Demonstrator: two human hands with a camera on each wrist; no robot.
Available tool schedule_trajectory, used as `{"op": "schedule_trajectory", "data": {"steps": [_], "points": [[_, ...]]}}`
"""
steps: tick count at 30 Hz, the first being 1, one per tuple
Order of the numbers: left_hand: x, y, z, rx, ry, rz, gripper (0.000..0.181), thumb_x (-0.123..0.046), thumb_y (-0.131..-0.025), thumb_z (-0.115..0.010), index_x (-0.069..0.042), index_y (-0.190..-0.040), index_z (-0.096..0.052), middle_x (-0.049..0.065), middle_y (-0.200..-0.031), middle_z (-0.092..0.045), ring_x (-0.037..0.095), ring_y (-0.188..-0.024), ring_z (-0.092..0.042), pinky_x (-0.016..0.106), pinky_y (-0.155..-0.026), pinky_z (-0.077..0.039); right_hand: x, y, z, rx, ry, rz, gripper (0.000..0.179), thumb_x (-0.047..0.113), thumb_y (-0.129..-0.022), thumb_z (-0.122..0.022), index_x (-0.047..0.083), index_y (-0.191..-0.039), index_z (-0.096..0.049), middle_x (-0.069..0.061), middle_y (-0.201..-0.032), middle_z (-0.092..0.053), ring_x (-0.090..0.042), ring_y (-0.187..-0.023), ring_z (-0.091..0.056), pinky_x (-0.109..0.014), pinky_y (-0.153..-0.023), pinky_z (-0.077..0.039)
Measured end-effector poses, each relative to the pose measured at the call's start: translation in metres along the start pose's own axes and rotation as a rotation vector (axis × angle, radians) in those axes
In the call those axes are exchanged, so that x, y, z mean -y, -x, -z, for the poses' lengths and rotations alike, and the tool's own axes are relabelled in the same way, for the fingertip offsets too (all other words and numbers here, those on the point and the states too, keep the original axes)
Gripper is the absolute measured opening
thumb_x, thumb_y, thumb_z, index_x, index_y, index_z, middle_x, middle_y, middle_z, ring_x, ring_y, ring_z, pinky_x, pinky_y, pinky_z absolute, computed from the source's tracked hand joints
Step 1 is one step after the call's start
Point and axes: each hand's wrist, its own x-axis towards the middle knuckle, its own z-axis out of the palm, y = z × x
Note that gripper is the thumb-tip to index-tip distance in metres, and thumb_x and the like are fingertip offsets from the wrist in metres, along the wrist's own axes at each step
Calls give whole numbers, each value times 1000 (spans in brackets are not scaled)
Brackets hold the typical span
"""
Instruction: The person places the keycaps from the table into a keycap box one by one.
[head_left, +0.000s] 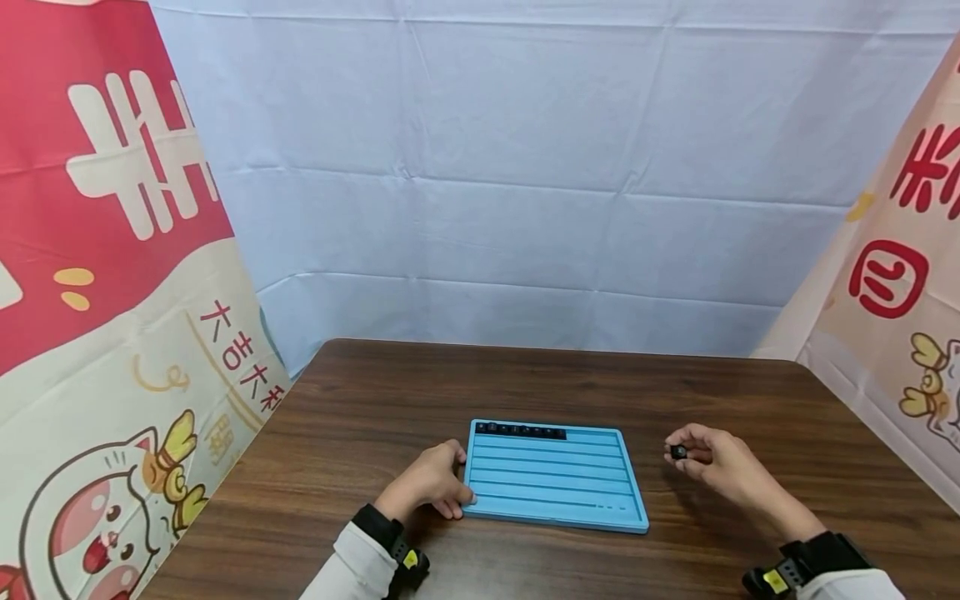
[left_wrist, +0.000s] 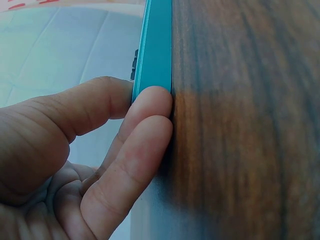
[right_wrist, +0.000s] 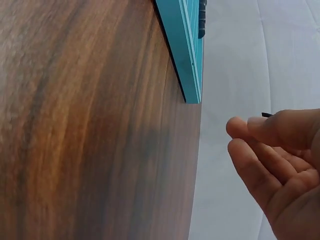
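A shallow light-blue ridged tray (head_left: 555, 479) lies flat on the table. Along its back rail, toward the left, sits a row of small black keycaps (head_left: 521, 431). My left hand (head_left: 435, 479) holds the tray's left edge near the front corner. In the left wrist view, two fingertips (left_wrist: 155, 102) lie against its side wall, close over the wood. To the right of the tray, my right hand (head_left: 712, 458) pinches a single black keycap (head_left: 678, 452) between thumb and fingers. The right wrist view shows only a dark sliver of that keycap (right_wrist: 267, 115), mostly hidden by the fingers.
The brown wood-grain table (head_left: 360, 400) extends around the tray on every side. Behind it hangs a pale blue cloth (head_left: 510, 225). Printed cloth panels stand at the left (head_left: 127, 333) and at the right (head_left: 892, 333).
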Motion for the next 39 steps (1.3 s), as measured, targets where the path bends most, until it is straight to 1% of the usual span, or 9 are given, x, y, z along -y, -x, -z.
{"op": "schedule_trajectory", "data": {"steps": [5, 9, 12, 18, 20, 26, 33, 39], "points": [[-1, 1, -1, 2, 1, -2, 48, 6, -73, -74, 3, -111, -45, 17, -62, -60, 19, -45, -60, 31, -43, -53, 0, 0, -3, -60, 126, 36, 24, 1, -79, -72, 4, -102, -65, 0, -90, -60, -9, -73, -56, -25, -57, -49], [-3, 3, -1, 5, 4, 0, 46, 6, -73, -74, 3, -109, -46, 16, -60, -60, 20, -45, -60, 31, -43, -53, 0, 0, -6, -74, 156, 20, 24, 5, -80, -72, 4, -103, -66, 1, -86, -55, -9, -69, -51, -26, -54, -44], [-3, 3, -1, 1, 5, 1, 45, 7, -73, -74, 2, -108, -46, 16, -60, -60, 20, -45, -60, 31, -43, -53, 1, -1, -8, -72, 147, -19, 23, 7, -81, -70, 3, -104, -66, 0, -85, -55, -11, -69, -51, -26, -54, -44], [-4, 3, -1, 0, -2, -5, 46, 6, -73, -74, 2, -109, -46, 16, -61, -59, 19, -45, -60, 31, -43, -53, 4, -2, -10, -34, 72, -158, 23, 6, -81, -70, -2, -102, -64, -3, -85, -60, -18, -72, -53, -28, -52, -46], [-4, 3, -1, -1, -5, -8, 46, 6, -73, -74, 2, -110, -46, 15, -61, -59, 19, -45, -60, 30, -43, -53, 4, -2, -10, -29, 62, -178, 23, 6, -81, -70, -2, -102, -64, -4, -84, -60, -19, -72, -54, -28, -52, -46], [-4, 3, -1, -1, -6, -8, 47, 6, -73, -74, 2, -111, -46, 16, -62, -59, 19, -45, -60, 30, -43, -53, 5, -3, -10, -35, 83, -165, 21, 8, -80, -72, 1, -99, -66, -2, -83, -59, -18, -72, -54, -28, -53, -46], [-3, 3, -1, -2, -5, -5, 47, 6, -74, -74, 2, -111, -46, 16, -62, -60, 19, -46, -60, 31, -43, -53, 9, -7, -12, -43, 136, -118, 20, 12, -80, -73, 4, -97, -67, -1, -85, -58, -17, -71, -50, -29, -55, -42], [-3, 2, 0, 1, -7, -3, 45, 7, -73, -74, 1, -109, -46, 18, -64, -60, 19, -46, -60, 30, -43, -53, 14, -14, -15, -14, 127, -104, 19, 6, -79, -73, 2, -96, -67, -3, -86, -59, -18, -73, -51, -32, -58, -44]]}}
